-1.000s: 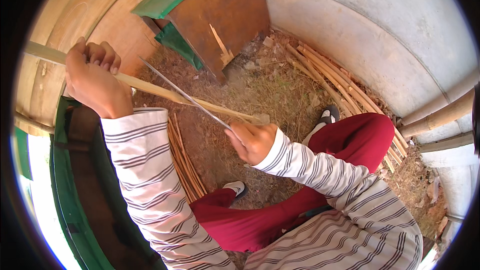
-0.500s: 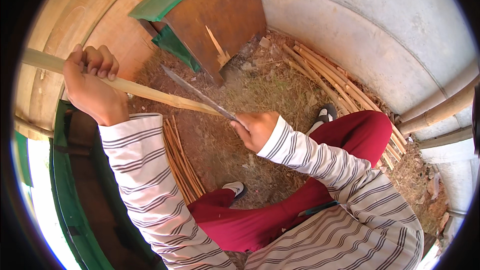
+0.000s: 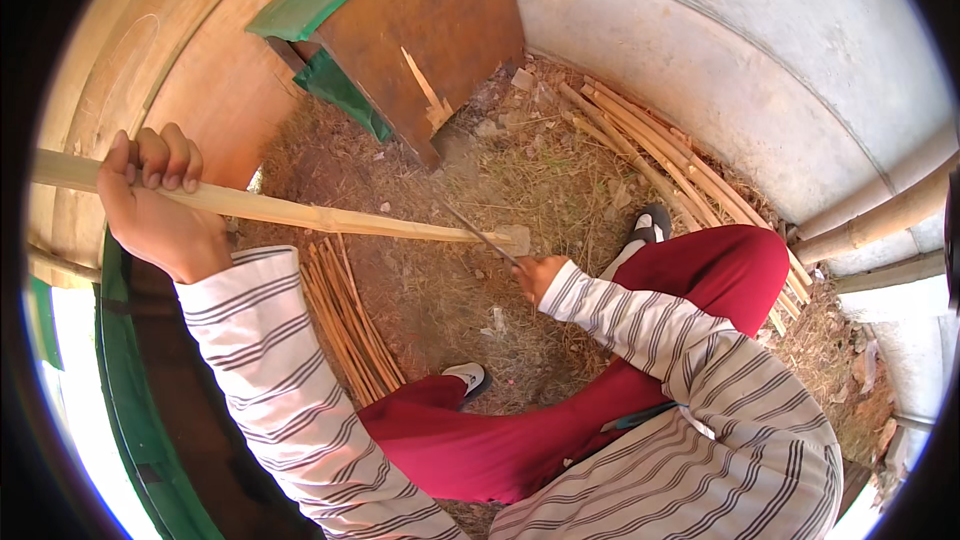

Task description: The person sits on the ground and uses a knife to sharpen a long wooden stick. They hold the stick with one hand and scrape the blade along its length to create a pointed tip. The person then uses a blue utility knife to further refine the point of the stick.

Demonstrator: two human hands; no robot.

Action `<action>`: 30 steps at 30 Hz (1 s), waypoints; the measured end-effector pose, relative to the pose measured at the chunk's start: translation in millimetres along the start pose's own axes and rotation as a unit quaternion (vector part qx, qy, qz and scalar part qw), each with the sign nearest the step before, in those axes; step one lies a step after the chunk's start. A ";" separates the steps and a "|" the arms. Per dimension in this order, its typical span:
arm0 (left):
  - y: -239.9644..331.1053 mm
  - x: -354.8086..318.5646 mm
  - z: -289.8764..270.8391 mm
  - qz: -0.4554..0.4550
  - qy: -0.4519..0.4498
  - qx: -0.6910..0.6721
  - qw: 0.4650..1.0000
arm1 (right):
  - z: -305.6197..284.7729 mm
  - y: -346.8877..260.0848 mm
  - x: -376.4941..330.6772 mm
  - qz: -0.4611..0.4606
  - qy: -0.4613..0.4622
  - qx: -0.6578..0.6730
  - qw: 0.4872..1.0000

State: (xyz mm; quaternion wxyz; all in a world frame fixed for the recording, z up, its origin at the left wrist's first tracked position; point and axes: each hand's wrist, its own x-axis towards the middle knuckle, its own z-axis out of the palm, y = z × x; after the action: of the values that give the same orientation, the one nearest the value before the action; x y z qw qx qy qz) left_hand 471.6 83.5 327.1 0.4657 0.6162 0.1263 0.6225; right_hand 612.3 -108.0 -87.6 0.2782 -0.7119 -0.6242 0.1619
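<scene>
Head view: nearest me, the left hand (image 3: 160,215) grips the pale bamboo strip (image 3: 330,218), lower than a second ago. Beyond, the right hand (image 3: 540,278), closed around a knife (image 3: 495,246), has shifted outward, its blade crossing near the strip's far end; I judge a shaving stroke nearly complete. Split sticks (image 3: 680,165) lie farther off, beside the wall (image 3: 720,70).

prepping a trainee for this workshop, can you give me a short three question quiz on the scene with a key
1. Which hand grips the long pale strip?
2. True or false: long sticks lie on the ground along the pale wall.
3. What does the right hand hold? a) a cup b) a bladed tool c) a cloth

Key: 1. the left hand; 2. true; 3. b
</scene>
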 end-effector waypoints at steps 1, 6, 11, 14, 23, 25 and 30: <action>-11.1 2.2 -1.0 -0.010 -0.008 -0.008 1.000 | -17.5 -15.3 3.8 0.017 0.041 0.032 0.998; 17.7 6.2 -16.6 0.004 -0.016 0.017 1.000 | 28.7 1.7 -4.3 -0.057 0.006 0.014 0.998; -0.2 4.7 8.9 0.001 -0.013 -0.024 1.000 | 62.0 64.3 -7.8 0.098 -0.126 -0.056 0.986; 3.9 -4.8 17.4 0.026 0.033 0.021 0.999 | 19.6 -3.2 -1.3 0.017 0.025 0.003 1.000; -5.0 -2.4 61.3 0.044 0.114 0.011 0.992 | 111.0 141.3 -32.1 0.100 -0.116 -0.129 0.980; -6.5 -6.7 25.5 0.037 0.122 0.021 0.992 | 59.9 53.7 -6.9 0.116 -0.075 -0.021 0.990; 0.8 0.5 19.5 0.071 0.111 0.046 0.990 | -0.7 -17.8 -9.9 -0.031 0.127 0.080 0.988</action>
State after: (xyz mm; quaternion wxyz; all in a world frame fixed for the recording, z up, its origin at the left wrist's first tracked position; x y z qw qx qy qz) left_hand 488.7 75.2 332.1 0.3747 0.5711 0.1616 0.7123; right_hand 596.8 -116.7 -77.6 0.4164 -0.6825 -0.5903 0.1107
